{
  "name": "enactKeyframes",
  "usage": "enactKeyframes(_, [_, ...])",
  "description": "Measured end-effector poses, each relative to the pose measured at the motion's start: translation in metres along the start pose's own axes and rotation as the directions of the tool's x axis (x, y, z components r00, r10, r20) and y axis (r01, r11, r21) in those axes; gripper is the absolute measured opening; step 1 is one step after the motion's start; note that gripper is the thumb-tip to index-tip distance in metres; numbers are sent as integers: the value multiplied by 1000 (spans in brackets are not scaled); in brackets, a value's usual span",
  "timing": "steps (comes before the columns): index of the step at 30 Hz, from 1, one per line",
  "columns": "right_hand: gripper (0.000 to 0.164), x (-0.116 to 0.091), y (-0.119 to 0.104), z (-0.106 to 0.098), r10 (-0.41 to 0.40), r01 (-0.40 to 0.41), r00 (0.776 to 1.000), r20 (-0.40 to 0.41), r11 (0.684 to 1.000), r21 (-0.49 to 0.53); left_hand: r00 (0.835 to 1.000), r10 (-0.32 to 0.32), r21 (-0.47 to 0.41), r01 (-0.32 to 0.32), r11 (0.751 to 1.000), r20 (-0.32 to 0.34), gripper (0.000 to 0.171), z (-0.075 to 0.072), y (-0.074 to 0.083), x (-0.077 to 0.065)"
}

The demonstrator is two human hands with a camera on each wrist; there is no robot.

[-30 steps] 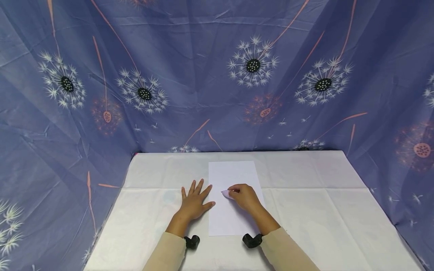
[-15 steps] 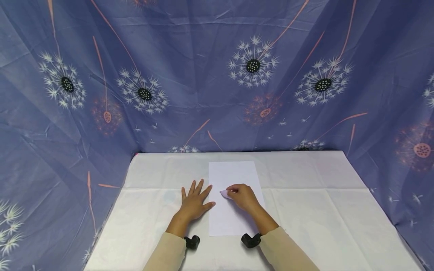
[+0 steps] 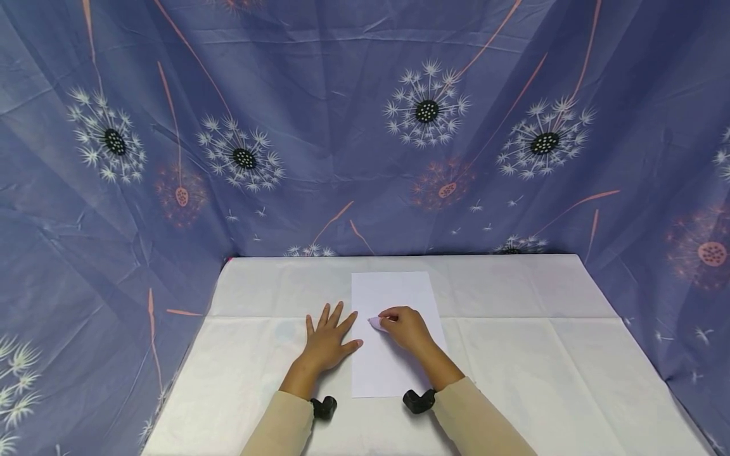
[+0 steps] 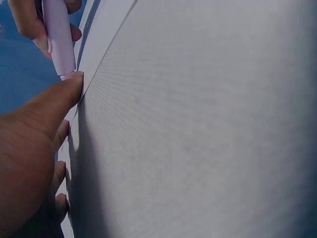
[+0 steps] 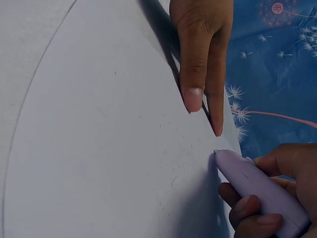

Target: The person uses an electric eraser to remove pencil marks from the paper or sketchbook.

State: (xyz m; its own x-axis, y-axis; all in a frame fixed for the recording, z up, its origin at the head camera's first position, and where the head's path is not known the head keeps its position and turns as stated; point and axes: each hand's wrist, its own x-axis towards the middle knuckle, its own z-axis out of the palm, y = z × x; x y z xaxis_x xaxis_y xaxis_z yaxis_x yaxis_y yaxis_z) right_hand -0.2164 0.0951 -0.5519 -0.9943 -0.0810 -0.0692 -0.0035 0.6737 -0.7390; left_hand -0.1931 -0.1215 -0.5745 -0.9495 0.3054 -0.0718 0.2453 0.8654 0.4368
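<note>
A white sheet of paper point(image 3: 393, 297) lies upright on the white tablecloth point(image 3: 513, 354). My left hand point(image 3: 326, 339) lies flat with spread fingers, pressing on the paper's left edge. The right hand point(image 3: 406, 329) grips a small pale purple tool point(image 3: 376, 323) whose tip touches the paper near its middle. In the right wrist view the purple tool point(image 5: 257, 186) points at the paper point(image 5: 99, 148), with the left hand's fingers point(image 5: 195, 64) just beyond. In the left wrist view the thumb point(image 4: 47, 106) rests beside the tool point(image 4: 58, 37).
A blue cloth with dandelion prints point(image 3: 365, 126) hangs behind and at both sides of the table. Black wrist cameras point(image 3: 419, 400) sit at both sleeves near the table's front.
The right hand with the purple tool has slid a little to the left and further up the paper. The left hand has stayed in place.
</note>
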Motion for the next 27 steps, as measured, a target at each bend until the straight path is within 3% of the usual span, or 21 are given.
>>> enactKeyframes(27, [19, 3, 2, -2, 32, -33, 998, -62, 999, -7, 1000, -2, 2, 2, 1000, -3, 69, -1, 2, -1])
